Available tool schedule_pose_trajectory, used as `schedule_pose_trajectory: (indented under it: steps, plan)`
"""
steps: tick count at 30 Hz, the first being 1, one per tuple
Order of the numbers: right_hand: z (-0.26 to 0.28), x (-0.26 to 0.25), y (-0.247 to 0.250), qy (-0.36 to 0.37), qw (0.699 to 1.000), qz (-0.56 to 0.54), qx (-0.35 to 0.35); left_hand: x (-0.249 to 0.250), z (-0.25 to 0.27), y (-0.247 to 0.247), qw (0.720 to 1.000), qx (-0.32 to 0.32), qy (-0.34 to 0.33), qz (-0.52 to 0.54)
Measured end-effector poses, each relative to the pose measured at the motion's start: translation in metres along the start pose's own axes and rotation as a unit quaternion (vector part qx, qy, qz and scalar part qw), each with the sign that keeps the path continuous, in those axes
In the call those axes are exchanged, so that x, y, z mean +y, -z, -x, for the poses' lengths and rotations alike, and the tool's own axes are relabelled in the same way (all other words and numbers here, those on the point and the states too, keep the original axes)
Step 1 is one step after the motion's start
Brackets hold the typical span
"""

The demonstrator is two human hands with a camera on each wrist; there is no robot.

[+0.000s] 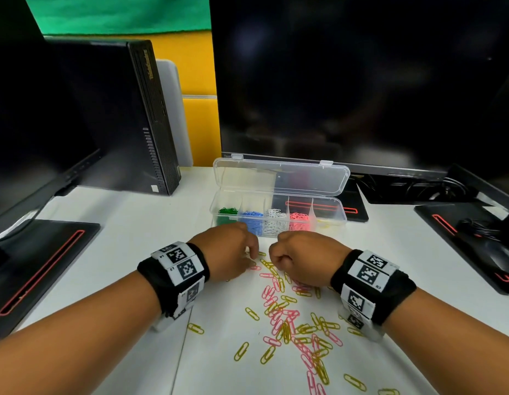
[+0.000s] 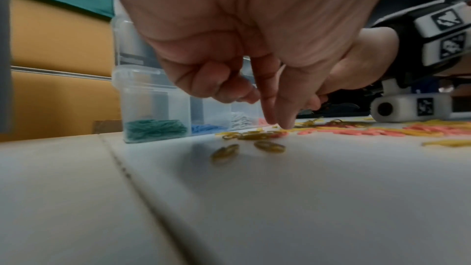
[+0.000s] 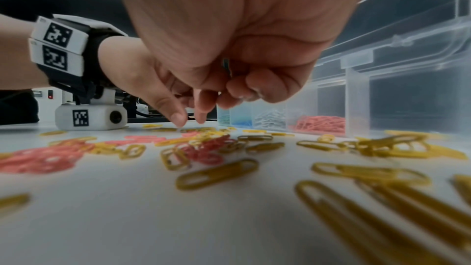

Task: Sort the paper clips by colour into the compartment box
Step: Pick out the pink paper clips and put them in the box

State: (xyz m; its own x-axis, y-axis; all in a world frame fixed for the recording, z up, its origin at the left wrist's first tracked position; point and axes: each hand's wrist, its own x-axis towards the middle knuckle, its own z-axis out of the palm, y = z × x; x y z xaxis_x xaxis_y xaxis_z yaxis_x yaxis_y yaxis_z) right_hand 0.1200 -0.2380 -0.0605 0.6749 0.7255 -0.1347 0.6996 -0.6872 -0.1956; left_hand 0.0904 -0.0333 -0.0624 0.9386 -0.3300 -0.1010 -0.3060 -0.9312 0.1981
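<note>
The compartment box [image 1: 279,220] stands just beyond both hands, its lid [image 1: 280,176] tipped back against the monitor [image 1: 361,81], so its compartments lie open from above while its near wall blocks a low reach. The left hand [image 1: 227,252] and right hand [image 1: 300,259] sit close together with only a narrow gap between them, over loose yellow and pink paper clips [image 1: 293,323] strewn across the surface [image 1: 127,218] toward the person. Left of the clips the surface is bare up to a monitor base [image 1: 42,269], a computer tower [image 1: 139,118] closes the far left, and another black base [image 1: 473,238] bounds the right
</note>
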Motion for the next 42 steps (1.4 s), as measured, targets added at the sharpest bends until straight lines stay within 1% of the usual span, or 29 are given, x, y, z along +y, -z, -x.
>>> schedule_pose_trajectory:
  steps: [2, 5, 7, 10, 12, 15, 17, 19, 20, 21, 23, 26, 27, 28, 29, 30, 31, 32, 33, 34, 35, 38, 40, 42]
  plan:
    - [0.000, -0.001, 0.000, 0.003, 1.000, 0.006, -0.002, 0.005, 0.000, -0.003, 0.999, -0.032, -0.037, -0.021]
    - [0.002, -0.003, -0.003, 0.039, 0.999, 0.007, 0.014, 0.009, -0.001, -0.005, 0.996, -0.036, -0.061, -0.045]
    - [0.000, -0.005, -0.004, 0.059, 0.998, 0.010, 0.013, 0.011, 0.000, -0.007, 0.995, -0.035, -0.069, -0.056]
    - [-0.007, -0.007, -0.006, 0.068, 0.997, 0.033, -0.010, 0.011, 0.001, -0.009, 0.995, -0.036, -0.072, -0.060]
    - [-0.010, -0.008, -0.009, 0.081, 0.996, 0.040, -0.004, 0.011, 0.002, -0.010, 0.995, -0.029, -0.068, -0.063]
    - [-0.010, -0.006, -0.011, 0.085, 0.996, 0.030, 0.022, 0.010, 0.003, -0.007, 0.997, 0.001, -0.062, -0.046]
    - [-0.004, -0.003, -0.004, 0.071, 0.995, -0.017, 0.066, 0.008, 0.003, -0.005, 0.997, 0.020, -0.074, -0.018]
    - [0.004, 0.004, 0.009, 0.040, 0.989, -0.092, 0.113, 0.009, 0.005, -0.004, 0.995, 0.034, -0.091, 0.029]
    - [0.009, 0.008, 0.016, 0.019, 0.979, -0.155, 0.127, 0.011, 0.006, -0.003, 0.993, 0.037, -0.098, 0.050]
    - [0.015, 0.011, 0.023, -0.003, 0.963, -0.235, 0.134, 0.012, 0.006, -0.002, 0.992, 0.033, -0.106, 0.059]
    - [0.026, 0.015, 0.032, -0.040, 0.906, -0.400, 0.132, 0.012, 0.007, -0.001, 0.992, 0.005, -0.116, 0.049]
    - [0.033, 0.026, 0.030, -0.107, 0.826, -0.538, 0.126, 0.012, 0.007, 0.000, 0.990, -0.033, -0.131, 0.046]
    - [0.034, 0.030, 0.027, -0.130, 0.799, -0.577, 0.109, 0.012, 0.007, 0.000, 0.990, -0.041, -0.130, 0.048]
    - [0.035, 0.033, 0.023, -0.150, 0.779, -0.603, 0.084, 0.013, 0.007, -0.001, 0.990, -0.050, -0.124, 0.049]
    - [0.035, 0.035, 0.019, -0.166, 0.781, -0.600, 0.055, 0.013, 0.007, -0.001, 0.990, -0.061, -0.118, 0.048]
    - [0.034, 0.036, 0.016, -0.176, 0.814, -0.552, 0.027, 0.014, 0.006, -0.002, 0.990, -0.070, -0.114, 0.044]
    - [0.033, 0.034, 0.014, -0.179, 0.871, -0.458, 0.003, 0.014, 0.006, -0.002, 0.990, -0.073, -0.113, 0.041]
    - [0.031, 0.032, 0.014, -0.173, 0.924, -0.341, -0.014, 0.015, 0.006, -0.001, 0.990, -0.072, -0.116, 0.042]
    - [0.029, 0.028, 0.014, -0.154, 0.959, -0.236, -0.022, 0.016, 0.007, 0.001, 0.990, -0.069, -0.117, 0.050]
    - [0.026, 0.024, 0.013, -0.134, 0.976, -0.170, -0.025, 0.016, 0.008, 0.003, 0.989, -0.067, -0.115, 0.062]
    - [0.024, 0.020, 0.013, -0.127, 0.981, -0.143, -0.024, 0.017, 0.009, 0.005, 0.989, -0.067, -0.114, 0.072]
    - [0.018, 0.011, 0.010, -0.143, 0.985, -0.092, -0.028, 0.019, 0.014, 0.006, 0.989, -0.067, -0.122, 0.054]
    - [0.016, 0.008, 0.005, -0.150, 0.987, -0.044, -0.036, 0.017, 0.014, 0.002, 0.986, -0.071, -0.144, 0.036]
    - [0.015, 0.005, 0.001, -0.146, 0.988, -0.033, -0.035, 0.014, 0.012, -0.001, 0.984, -0.080, -0.158, 0.033]
